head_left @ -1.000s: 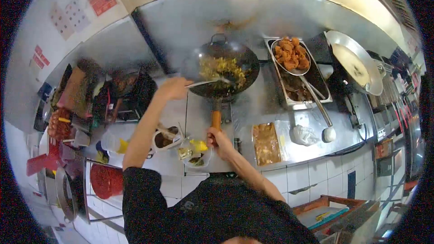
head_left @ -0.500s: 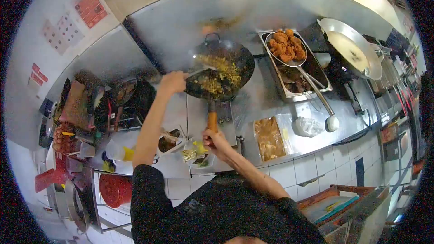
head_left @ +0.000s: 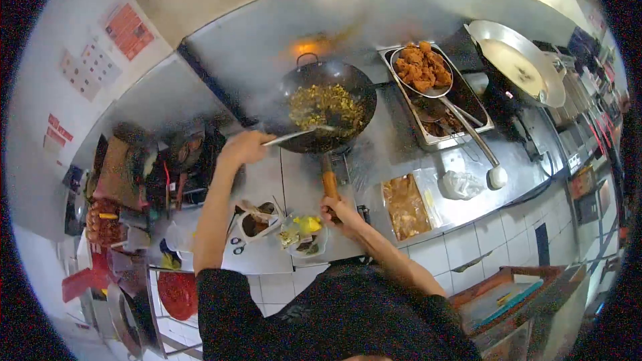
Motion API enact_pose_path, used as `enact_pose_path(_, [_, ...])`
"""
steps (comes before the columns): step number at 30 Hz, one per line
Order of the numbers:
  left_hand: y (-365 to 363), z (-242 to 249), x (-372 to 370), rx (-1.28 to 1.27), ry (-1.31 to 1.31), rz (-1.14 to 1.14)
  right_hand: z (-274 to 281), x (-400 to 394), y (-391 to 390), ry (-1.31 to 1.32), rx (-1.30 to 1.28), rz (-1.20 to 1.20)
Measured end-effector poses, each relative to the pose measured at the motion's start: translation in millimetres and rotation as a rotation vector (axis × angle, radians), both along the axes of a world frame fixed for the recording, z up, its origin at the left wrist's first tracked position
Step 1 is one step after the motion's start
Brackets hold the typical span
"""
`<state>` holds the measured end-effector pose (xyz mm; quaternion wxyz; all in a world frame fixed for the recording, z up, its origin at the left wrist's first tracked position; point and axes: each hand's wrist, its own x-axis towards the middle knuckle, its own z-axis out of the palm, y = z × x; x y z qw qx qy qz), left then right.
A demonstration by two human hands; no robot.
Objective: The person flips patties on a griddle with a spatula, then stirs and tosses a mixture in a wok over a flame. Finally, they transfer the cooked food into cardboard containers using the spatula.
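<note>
My left hand [head_left: 244, 148] is closed around a metal spatula [head_left: 291, 136], whose far end reaches into the food at the near side of a black wok [head_left: 275, 120]. Chopped yellow-green food [head_left: 324, 105] lies in the wok, with steam rising from it. The spatula's tip is partly hidden among the food. Closer to my body, my right hand [head_left: 341, 214] grips the wooden handle [head_left: 330, 184] of the wok.
A strainer of fried chicken pieces [head_left: 422, 70] rests over a metal tray [head_left: 461, 139]. Farther right stands a pan of pale liquid [head_left: 515, 67]. A bag of brown food [head_left: 406, 206], a crumpled plastic bag [head_left: 463, 185] and a small container [head_left: 257, 220] lie along the counter.
My left hand has moved down and slightly left, bringing the spatula to the wok's near side. The food has shifted in the wok. An orange glow now shows behind the wok.
</note>
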<state>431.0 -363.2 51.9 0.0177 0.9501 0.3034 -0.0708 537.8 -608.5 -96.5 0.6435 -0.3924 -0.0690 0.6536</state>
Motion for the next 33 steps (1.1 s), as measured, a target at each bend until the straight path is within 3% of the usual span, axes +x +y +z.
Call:
enact_pose_path(1, [-3.8, 16.3, -2.5, 0.011, 0.108, 0.063, 11.6, -3.5, -5.2, 0.077, 0.083, 0.025])
enact_pose_path(4, [1.1, 18.2, 0.5, 0.062, 0.107, 0.225, 60.8, -15.1, -13.5, 0.13, 0.049, 0.011])
enact_pose_path(6, [0.5, -3.2, 3.7, 0.111, 0.092, 0.284, 62.5, -9.7, -13.2, 0.123, 0.053, 0.077])
enact_pose_path(9, [15.1, -30.5, -3.0, -0.031, -0.026, -0.008, 17.8, 2.3, -8.9, 0.094, 0.045, 0.032])
enact_pose_path(10, [13.3, -19.8, -2.7, -0.037, -0.019, -0.021, 12.3, 5.6, -11.7, 0.038, 0.03, 0.006])
enact_pose_path(12, [17.5, 4.2, 6.4, -0.136, 0.089, 0.136, 17.2, 4.4, -17.2, -0.016, 0.011, -0.031])
enact_pose_path(14, [38.6, -22.3, 21.9, -0.059, 0.025, 0.155, 46.9, -14.3, -16.1, 0.097, 0.062, -0.016])
enact_pose_path(16, [24.3, -32.1, 46.2, -0.071, -0.02, 0.215, 42.3, -20.6, -8.5, 0.112, 0.044, 0.005])
enact_pose_path(18, [11.9, -42.2, 41.4, -0.02, -0.041, 0.156, 16.9, -22.4, -3.9, 0.03, 0.124, -0.004])
enact_pose_path(21, [13.3, -16.3, 18.2, 0.021, 0.047, -0.063, -9.4, -14.9, -4.8, -0.05, 0.059, -0.087])
enact_pose_path(22, [27.1, -10.4, 20.1, 0.033, 0.046, -0.075, 4.6, -11.0, -5.5, -0.091, 0.032, -0.092])
enact_pose_path(24, [53.0, -21.5, 26.2, -0.054, 0.103, 0.136, 29.2, -26.3, -8.7, -0.003, 0.073, -0.074])
enact_pose_path(26, [50.8, -46.5, 39.9, -0.026, 0.032, 0.149, 42.2, -38.5, -3.4, 0.057, 0.106, -0.017])
enact_pose_path(28, [31.6, -59.3, 49.4, -0.055, -0.131, -0.008, 8.9, -35.8, 0.9, -0.085, 0.096, 0.031])
enact_pose_path(30, [26.0, -34.8, 38.8, -0.106, -0.087, -0.012, -26.1, -24.5, 7.9, -0.134, 0.148, -0.123])
enact_pose_path(33, [51.9, -1.4, 18.6, -0.129, 0.138, 0.009, 15.6, -28.0, -2.6, -0.022, 0.085, -0.057])
